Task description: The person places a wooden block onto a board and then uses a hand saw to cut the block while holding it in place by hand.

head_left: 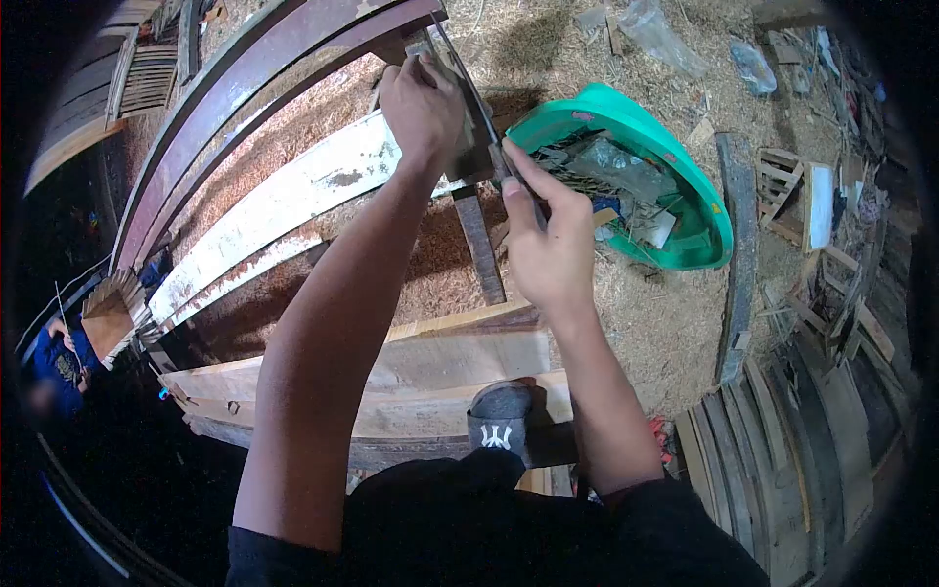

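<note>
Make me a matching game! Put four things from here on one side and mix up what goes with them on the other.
1. Tub
2. Curved board near the left arm
3. Right hand
4. Other person

A. Gripping a long, thin tool
B. At the far left, in blue
C. Green, with scraps inside
D. White, with worn paint

Right pairs: 1-C, 2-D, 3-A, 4-B

Floor (650, 328) is buried in wood shavings, lol, with a green tub (700, 161) of scraps, a worn plank (738, 264) and crumpled plastic (663, 37) on it.
</note>
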Demonstrator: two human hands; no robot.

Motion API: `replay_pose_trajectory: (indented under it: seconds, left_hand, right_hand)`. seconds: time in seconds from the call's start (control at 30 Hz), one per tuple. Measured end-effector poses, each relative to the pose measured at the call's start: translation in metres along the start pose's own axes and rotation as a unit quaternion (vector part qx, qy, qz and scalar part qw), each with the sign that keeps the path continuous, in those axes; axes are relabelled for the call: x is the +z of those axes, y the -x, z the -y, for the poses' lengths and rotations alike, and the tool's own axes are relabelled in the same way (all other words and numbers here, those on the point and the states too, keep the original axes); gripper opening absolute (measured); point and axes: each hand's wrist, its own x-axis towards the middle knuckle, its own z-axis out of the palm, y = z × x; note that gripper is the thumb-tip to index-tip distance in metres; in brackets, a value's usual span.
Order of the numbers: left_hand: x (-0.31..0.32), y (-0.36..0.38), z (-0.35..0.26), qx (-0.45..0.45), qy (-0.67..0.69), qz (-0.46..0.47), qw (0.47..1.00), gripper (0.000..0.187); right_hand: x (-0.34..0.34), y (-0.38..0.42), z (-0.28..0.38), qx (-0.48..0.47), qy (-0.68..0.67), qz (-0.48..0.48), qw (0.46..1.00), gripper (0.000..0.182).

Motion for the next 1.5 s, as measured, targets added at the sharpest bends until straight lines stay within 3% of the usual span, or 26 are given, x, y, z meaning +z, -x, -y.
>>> replay_pose_trajectory:
  seconds: [0.1, 0.17, 0.23, 0.37, 0.47, 0.5, 0.57, 0.63, 0.77, 0.8, 0.83, 0.93, 1.0, 1.1, 1.17, 1.23, 1.33, 1.43, 1.5]
  left_hand:
    - [0.006, 0.003, 0.001, 0.01, 0.002, -0.021, 1.0, 0.041]
    - [0.008, -0.003, 0.008, 0.033, 0.011, -0.016, 0.999, 0.041]
    - [0.008, -0.003, 0.01, 0.036, 0.01, -0.005, 0.999, 0.039]
    - [0.01, -0.002, 0.01, 0.035, 0.002, -0.028, 0.999, 0.038]
    - [0.01, -0.003, 0.01, 0.035, -0.005, -0.016, 0.999, 0.038]
    - [0.01, -0.004, 0.011, 0.033, -0.003, -0.011, 0.999, 0.038]
    - [0.012, -0.004, 0.014, 0.053, 0.008, -0.02, 0.998, 0.038]
    - [0.012, 0.0, 0.015, 0.077, 0.019, -0.027, 0.997, 0.037]
    - [0.009, -0.002, 0.008, 0.037, 0.019, -0.006, 0.999, 0.032]
    - [0.009, -0.003, 0.009, 0.032, 0.023, 0.009, 0.999, 0.033]
    - [0.01, -0.004, 0.009, 0.031, 0.024, 0.007, 0.999, 0.033]
    - [0.011, 0.0, 0.011, 0.052, 0.019, 0.006, 0.998, 0.033]
    - [0.012, 0.002, 0.01, 0.081, 0.008, -0.057, 0.995, 0.033]
    - [0.009, -0.003, 0.01, 0.072, -0.025, -0.013, 0.997, 0.032]
    - [0.009, -0.004, 0.009, 0.068, -0.005, -0.008, 0.998, 0.033]
    - [0.009, -0.002, 0.01, 0.062, 0.011, 0.0, 0.998, 0.034]
    - [0.009, -0.001, 0.009, 0.066, -0.015, -0.033, 0.997, 0.036]
    - [0.01, -0.001, 0.008, 0.056, -0.005, -0.012, 0.998, 0.036]
    - [0.013, -0.003, 0.011, 0.045, 0.024, -0.007, 0.999, 0.032]
  right_hand:
    - [-0.007, 0.018, -0.01, -0.008, -0.048, 0.002, 0.999, 0.037]
    - [-0.017, 0.04, -0.002, 0.046, -0.02, 0.027, 0.998, 0.038]
    - [-0.009, 0.033, -0.004, -0.027, -0.041, 0.0, 0.999, 0.037]
    - [0.004, -0.005, -0.003, 0.019, 0.0, 0.007, 1.0, 0.036]
    - [-0.005, 0.028, -0.01, -0.051, -0.034, -0.009, 0.998, 0.037]
    - [-0.012, 0.044, -0.004, 0.049, -0.051, 0.016, 0.997, 0.037]
    - [-0.006, 0.039, -0.005, -0.033, -0.063, -0.008, 0.997, 0.037]
    - [0.003, 0.006, -0.01, -0.038, -0.019, 0.003, 0.999, 0.038]
    - [-0.004, 0.015, 0.005, 0.039, -0.052, 0.017, 0.998, 0.037]
    - [-0.005, 0.03, -0.011, -0.049, -0.03, -0.006, 0.998, 0.038]
    - [-0.011, 0.045, -0.004, 0.009, -0.052, 0.005, 0.999, 0.039]
    - [-0.002, 0.026, 0.003, 0.002, -0.045, 0.004, 0.999, 0.038]
    - [0.009, -0.007, -0.002, 0.015, -0.02, 0.008, 1.0, 0.038]
    - [0.003, 0.013, -0.008, -0.03, -0.041, -0.004, 0.999, 0.038]
    - [-0.009, 0.047, -0.004, 0.046, -0.077, 0.013, 0.996, 0.04]
    - [-0.004, 0.043, 0.001, -0.018, -0.067, -0.008, 0.998, 0.039]
    - [0.009, -0.006, -0.005, 0.011, -0.023, 0.002, 1.0, 0.037]
    - [0.005, 0.012, -0.015, -0.056, -0.032, -0.017, 0.998, 0.037]
    - [-0.007, 0.045, -0.011, -0.051, -0.042, -0.02, 0.998, 0.038]
